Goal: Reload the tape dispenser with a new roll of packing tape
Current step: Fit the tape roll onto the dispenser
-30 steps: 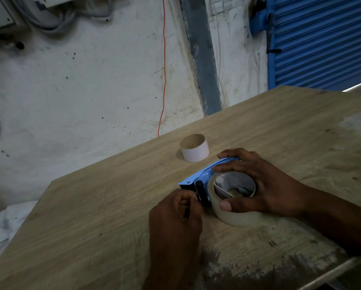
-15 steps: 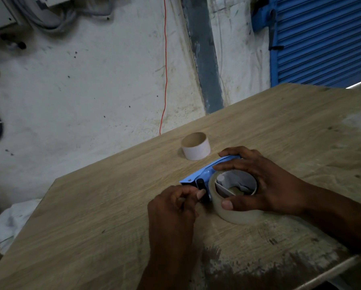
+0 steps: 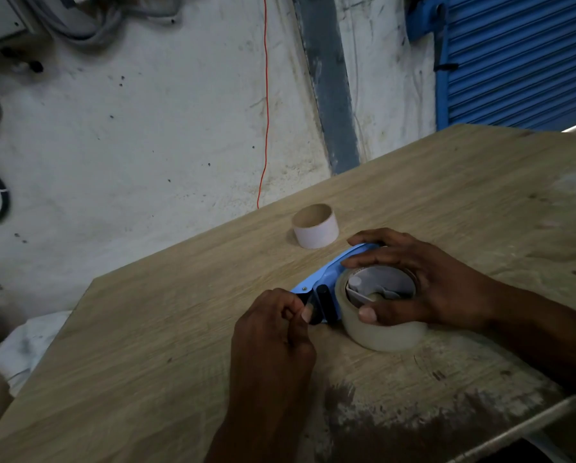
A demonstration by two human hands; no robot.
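Gripping the tape roll [image 3: 380, 332] with right hand [image 3: 423, 282], thumb on its near rim, fingers curled over onto the blue dispenser [image 3: 326, 274]. Pinching at the black roller [image 3: 323, 304] with left hand [image 3: 273, 332], fingertips closed tight. Beyond the fingers, empty core [image 3: 316, 230] on the table [image 3: 146, 362]. Little changed since earlier; left fingertips nudged closer to the roller.

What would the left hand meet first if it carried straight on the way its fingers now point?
The left hand points up and right at the blue tape dispenser; its fingertips already sit at the black roller, so it would likely meet that first.
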